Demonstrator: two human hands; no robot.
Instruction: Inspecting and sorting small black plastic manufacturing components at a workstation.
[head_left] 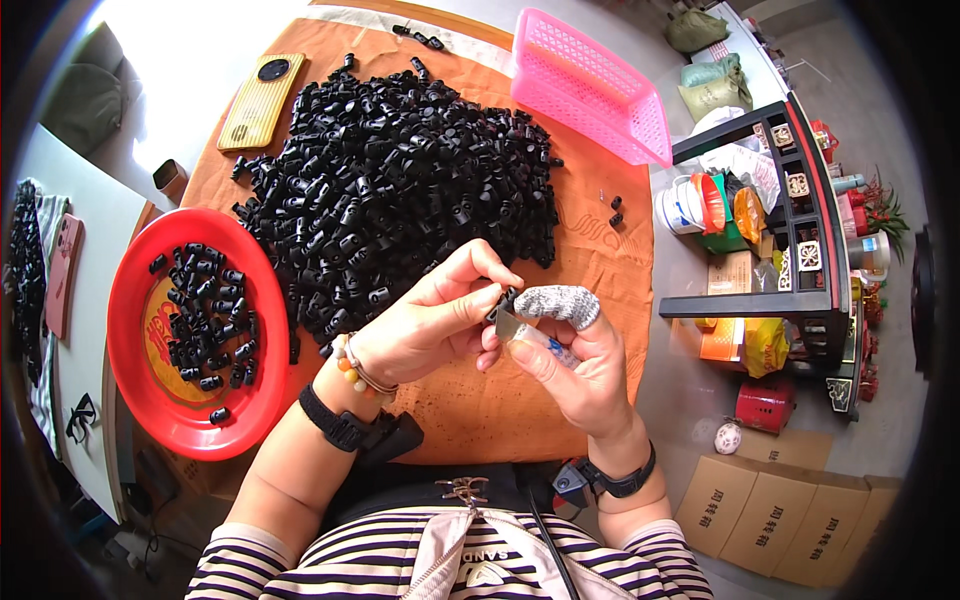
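Observation:
My left hand (pixel 455 305) pinches a small black plastic part (pixel 503 302) between thumb and fingers. My right hand (pixel 575 365) is closed round a small knife (pixel 513 328) with a flat metal blade and a white-and-blue grip. The blade meets or nearly meets the black part; my fingers hide the exact contact. A grey knitted finger cover (pixel 558 302) is on my right index finger. Just beyond my hands lies a large heap of similar black parts (pixel 400 180) on the orange cloth (pixel 480 415). To the left, a red oval tray (pixel 135 375) holds several more of these parts.
A yellow phone (pixel 262 102) lies left of the heap, and a pink perforated basket (pixel 590 85) stands at the far right. Two loose black parts (pixel 616 212) rest near the cloth's right edge. Beyond it are a dark shelf (pixel 745 305) and cardboard boxes (pixel 765 515).

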